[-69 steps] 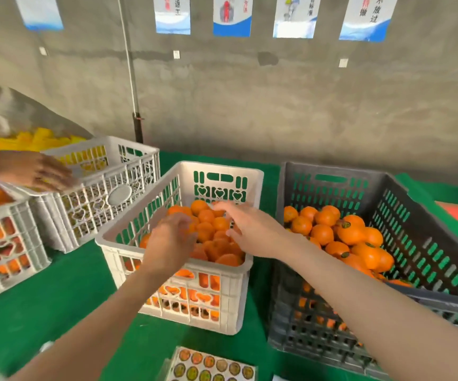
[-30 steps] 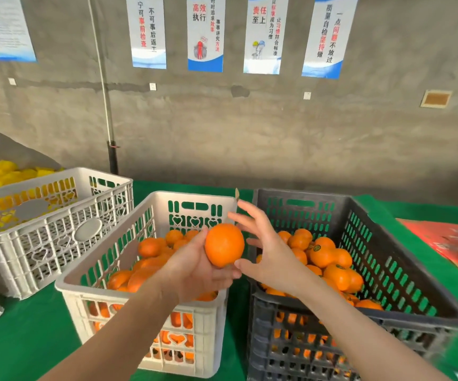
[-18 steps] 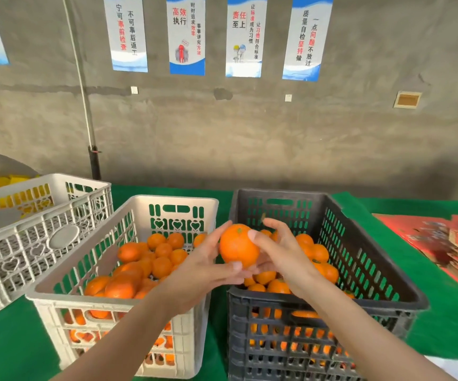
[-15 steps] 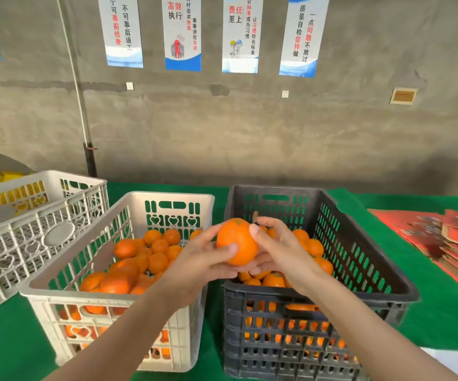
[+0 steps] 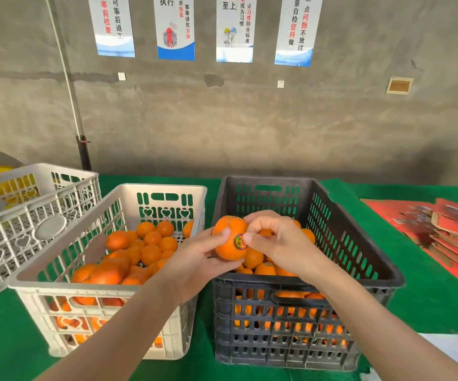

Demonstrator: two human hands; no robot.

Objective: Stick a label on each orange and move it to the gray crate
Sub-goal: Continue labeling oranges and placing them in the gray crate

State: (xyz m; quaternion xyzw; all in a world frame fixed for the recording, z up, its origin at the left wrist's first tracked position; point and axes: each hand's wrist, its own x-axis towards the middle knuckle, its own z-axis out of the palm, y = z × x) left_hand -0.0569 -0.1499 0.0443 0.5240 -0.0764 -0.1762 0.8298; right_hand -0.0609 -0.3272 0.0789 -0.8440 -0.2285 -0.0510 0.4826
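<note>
An orange [image 5: 227, 244] with a round label [image 5: 239, 241] on its side is held over the left rim of the gray crate [image 5: 359, 257]. My left hand [image 5: 194, 262] grips this orange from below and the left, thumb on top. My right hand [image 5: 274, 243] curls round its right side, thumb pressing beside the label. The gray crate holds several oranges [image 5: 266, 268]. The white crate [image 5: 65, 259] to its left holds several oranges [image 5: 139, 251] too.
Another white crate [image 5: 38, 199] stands at the far left with yellow things behind it. Red cardboard sheets [image 5: 442, 229] lie stacked at the right on the green table [image 5: 428, 298]. A concrete wall with posters rises behind the crates.
Both hands lifted an orange from the white crate and carried it right, over the gray crate's rim. A label now shows on the orange.
</note>
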